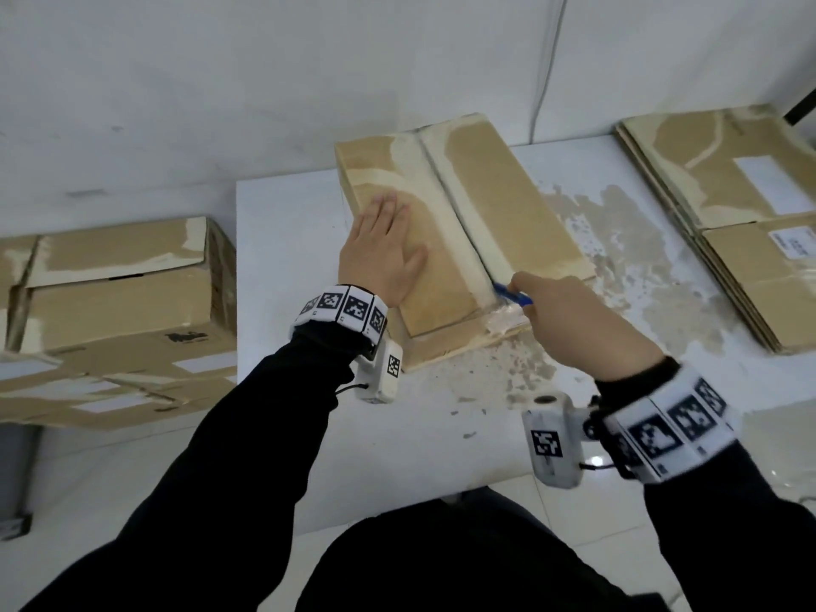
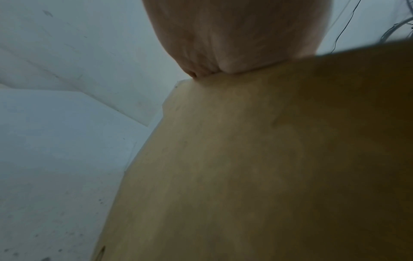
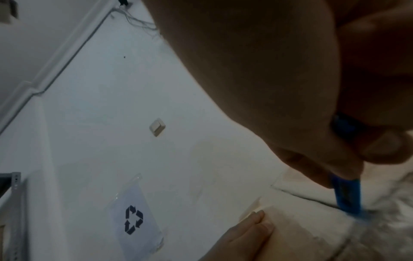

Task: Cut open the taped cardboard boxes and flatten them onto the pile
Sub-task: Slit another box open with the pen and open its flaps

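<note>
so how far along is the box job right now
Done: a pile of flattened boxes lies at the table's right end. In hand: the left hand presses flat on the box on the table while the right hand holds a blue cutter at the near end of its centre seam; that box is not yet flattened. Left: at least one uncut box waits to the left.

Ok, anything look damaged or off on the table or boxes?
The white table has its surface worn off in brown patches right of the box. The box's paper skin is torn away in pale streaks.
</note>
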A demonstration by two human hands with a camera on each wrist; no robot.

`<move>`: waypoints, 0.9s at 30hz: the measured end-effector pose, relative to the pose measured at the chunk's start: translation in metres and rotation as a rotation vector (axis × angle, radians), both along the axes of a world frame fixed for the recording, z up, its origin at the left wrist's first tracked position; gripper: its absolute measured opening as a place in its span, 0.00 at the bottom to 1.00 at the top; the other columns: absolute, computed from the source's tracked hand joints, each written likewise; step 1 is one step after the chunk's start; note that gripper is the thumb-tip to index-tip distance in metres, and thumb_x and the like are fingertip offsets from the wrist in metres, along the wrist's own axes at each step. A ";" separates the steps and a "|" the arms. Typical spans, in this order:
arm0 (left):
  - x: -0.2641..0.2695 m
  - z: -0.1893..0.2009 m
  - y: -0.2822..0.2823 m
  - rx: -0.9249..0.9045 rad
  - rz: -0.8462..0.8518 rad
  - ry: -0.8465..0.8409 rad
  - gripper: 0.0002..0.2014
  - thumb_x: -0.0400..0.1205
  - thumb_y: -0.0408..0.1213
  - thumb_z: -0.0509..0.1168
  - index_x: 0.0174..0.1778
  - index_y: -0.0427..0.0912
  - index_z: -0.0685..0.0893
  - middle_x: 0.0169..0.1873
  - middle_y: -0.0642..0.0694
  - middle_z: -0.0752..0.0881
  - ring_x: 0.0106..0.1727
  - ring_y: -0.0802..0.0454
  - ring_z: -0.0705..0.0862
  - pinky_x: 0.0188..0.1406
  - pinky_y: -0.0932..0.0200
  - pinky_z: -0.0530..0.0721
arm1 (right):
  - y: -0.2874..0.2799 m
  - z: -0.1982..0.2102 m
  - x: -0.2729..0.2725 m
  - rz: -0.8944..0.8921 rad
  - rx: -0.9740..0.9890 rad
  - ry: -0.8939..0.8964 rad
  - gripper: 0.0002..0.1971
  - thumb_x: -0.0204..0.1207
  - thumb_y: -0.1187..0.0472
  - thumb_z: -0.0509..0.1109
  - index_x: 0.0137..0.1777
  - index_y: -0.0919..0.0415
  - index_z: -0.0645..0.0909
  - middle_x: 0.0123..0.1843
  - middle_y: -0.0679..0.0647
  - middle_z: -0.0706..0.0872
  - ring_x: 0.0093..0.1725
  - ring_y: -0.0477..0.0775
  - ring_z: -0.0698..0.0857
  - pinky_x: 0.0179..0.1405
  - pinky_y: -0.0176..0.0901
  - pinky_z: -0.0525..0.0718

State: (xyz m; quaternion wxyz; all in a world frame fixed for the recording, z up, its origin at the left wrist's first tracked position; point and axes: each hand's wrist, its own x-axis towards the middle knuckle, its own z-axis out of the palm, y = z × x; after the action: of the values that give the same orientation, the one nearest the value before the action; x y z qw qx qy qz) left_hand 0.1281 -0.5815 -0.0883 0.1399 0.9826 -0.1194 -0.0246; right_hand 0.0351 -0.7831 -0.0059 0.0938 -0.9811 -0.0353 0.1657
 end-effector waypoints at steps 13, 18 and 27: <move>-0.001 0.061 -0.035 0.211 -0.639 0.174 0.29 0.74 0.60 0.69 0.70 0.54 0.75 0.67 0.48 0.73 0.68 0.49 0.71 0.67 0.49 0.73 | -0.016 -0.024 -0.033 -0.213 0.386 -0.094 0.15 0.83 0.70 0.55 0.65 0.62 0.76 0.27 0.55 0.72 0.21 0.51 0.64 0.20 0.39 0.60; 0.017 0.079 -0.053 0.460 -0.653 0.296 0.40 0.63 0.67 0.73 0.68 0.56 0.71 0.63 0.54 0.70 0.66 0.53 0.68 0.56 0.48 0.78 | -0.016 -0.029 -0.053 -0.166 0.298 -0.207 0.13 0.83 0.69 0.56 0.65 0.61 0.74 0.27 0.55 0.72 0.22 0.51 0.66 0.20 0.41 0.61; 0.022 0.086 -0.061 0.727 -0.755 0.311 0.47 0.61 0.65 0.76 0.76 0.62 0.64 0.69 0.53 0.68 0.69 0.50 0.67 0.50 0.54 0.73 | -0.021 -0.028 -0.050 -0.225 0.398 -0.191 0.13 0.84 0.68 0.56 0.65 0.63 0.76 0.24 0.51 0.67 0.21 0.48 0.63 0.19 0.35 0.56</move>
State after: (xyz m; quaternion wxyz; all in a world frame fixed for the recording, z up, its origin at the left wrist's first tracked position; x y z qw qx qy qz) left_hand 0.1500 -0.6420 -0.0024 -0.2113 0.8414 -0.4254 -0.2579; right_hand -0.0147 -0.8046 -0.0340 0.2993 -0.9522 0.0337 0.0506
